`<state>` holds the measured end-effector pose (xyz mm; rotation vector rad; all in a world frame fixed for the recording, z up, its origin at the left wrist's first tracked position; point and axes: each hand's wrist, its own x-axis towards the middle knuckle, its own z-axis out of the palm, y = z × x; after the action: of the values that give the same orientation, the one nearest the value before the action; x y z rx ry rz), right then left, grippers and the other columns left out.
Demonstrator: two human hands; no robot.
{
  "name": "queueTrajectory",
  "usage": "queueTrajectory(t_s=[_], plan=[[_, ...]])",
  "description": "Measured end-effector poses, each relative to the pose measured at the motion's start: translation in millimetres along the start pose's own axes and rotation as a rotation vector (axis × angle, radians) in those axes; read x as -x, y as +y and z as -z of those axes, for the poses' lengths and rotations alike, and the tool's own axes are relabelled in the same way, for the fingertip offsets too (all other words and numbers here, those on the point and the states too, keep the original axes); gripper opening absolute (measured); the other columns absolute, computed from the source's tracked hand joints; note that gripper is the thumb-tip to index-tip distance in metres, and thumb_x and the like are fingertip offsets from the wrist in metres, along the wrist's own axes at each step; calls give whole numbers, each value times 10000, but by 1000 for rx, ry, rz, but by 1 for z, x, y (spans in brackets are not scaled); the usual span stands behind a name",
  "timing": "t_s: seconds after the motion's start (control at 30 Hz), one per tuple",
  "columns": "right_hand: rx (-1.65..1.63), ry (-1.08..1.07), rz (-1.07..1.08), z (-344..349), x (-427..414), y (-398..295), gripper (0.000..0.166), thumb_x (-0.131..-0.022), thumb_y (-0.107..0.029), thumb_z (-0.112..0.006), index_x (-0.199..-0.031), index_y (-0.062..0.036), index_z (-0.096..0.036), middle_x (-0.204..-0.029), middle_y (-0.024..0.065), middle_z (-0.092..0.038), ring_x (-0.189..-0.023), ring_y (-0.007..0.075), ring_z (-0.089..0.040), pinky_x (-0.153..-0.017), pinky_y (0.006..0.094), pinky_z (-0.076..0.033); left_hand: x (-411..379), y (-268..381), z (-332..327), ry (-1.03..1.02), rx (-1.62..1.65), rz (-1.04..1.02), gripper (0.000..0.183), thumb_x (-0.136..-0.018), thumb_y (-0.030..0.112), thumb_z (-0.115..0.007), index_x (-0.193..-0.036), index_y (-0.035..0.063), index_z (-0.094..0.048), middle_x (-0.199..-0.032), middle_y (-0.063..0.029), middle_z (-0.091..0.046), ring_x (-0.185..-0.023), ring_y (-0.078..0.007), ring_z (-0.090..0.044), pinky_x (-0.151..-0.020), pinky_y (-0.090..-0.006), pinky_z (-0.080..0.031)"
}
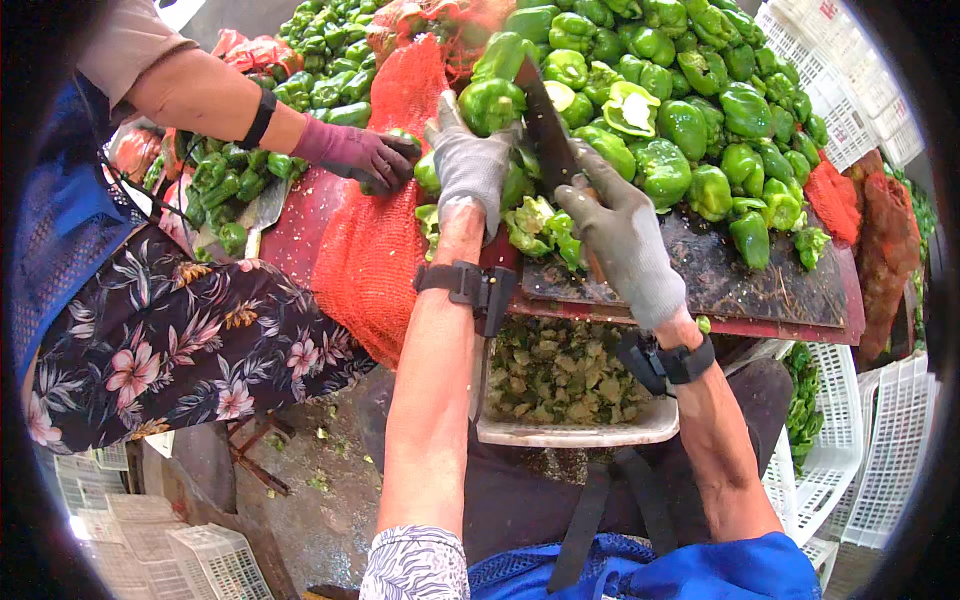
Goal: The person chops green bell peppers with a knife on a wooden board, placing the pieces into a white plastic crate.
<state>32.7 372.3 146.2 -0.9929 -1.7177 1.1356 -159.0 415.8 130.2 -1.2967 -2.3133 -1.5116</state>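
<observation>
Before me a large heap of green bell peppers (667, 172) lies on a dark board (757, 285) over a red tabletop. My left hand (472, 161), in a grey glove, holds a green bell pepper (491, 105) at its fingertips. In my gloved right hand (622, 232) is a knife with a broad dark blade (546, 124), its tip pointing up and away, just right of that pepper. A cut pepper half (631, 109) lies on the heap. Pepper scraps (532, 229) sit between my hands.
A red mesh sack (375, 262) lies left of my left arm. Beyond it, a co-worker's gloved hand (367, 157) touches a pepper. A white bin (577, 435) of trimmings stands below the board edge. White plastic crates (825, 435) are at the right and lower left (217, 562).
</observation>
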Motion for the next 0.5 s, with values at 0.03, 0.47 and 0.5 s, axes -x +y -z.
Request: queueTrajectory(t_s=[0.03, 0.47, 0.5], plan=[[2, -5, -7, 0, 4, 3, 503, -917, -211, -671, -1386, -61, -570, -951, 136, -692, -830, 180, -635, -800, 316, -519, -1, 1, 5, -161, 27, 77, 989, -820, 409, -779, -1583, 119, -221, -1589, -336, -187, -1428, -477, -331, -1162, -431, -342], [18, -24, 136, 48, 59, 21, 563, -911, -33, -663, -1447, -17, -493, -1329, 124, -642, -1155, 122, -583, -1002, 296, -456, 8, -78, 68, -106, -546, 86, 398, -873, 353, -701, -1126, 46, -682, -1169, -164, -652, -1092, -319, -633, -923, -439, -509], [24, -30, 178, 49, 63, 24, 568, -910, -29, -666, -1450, -19, -491, -1339, 119, -635, -1171, 120, -575, -1009, 290, -450, 7, -86, 72, -165, -785, 138, 516, -855, 452, -720, -1188, 62, -663, -1233, -164, -629, -1165, -328, -602, -968, -476, -487]])
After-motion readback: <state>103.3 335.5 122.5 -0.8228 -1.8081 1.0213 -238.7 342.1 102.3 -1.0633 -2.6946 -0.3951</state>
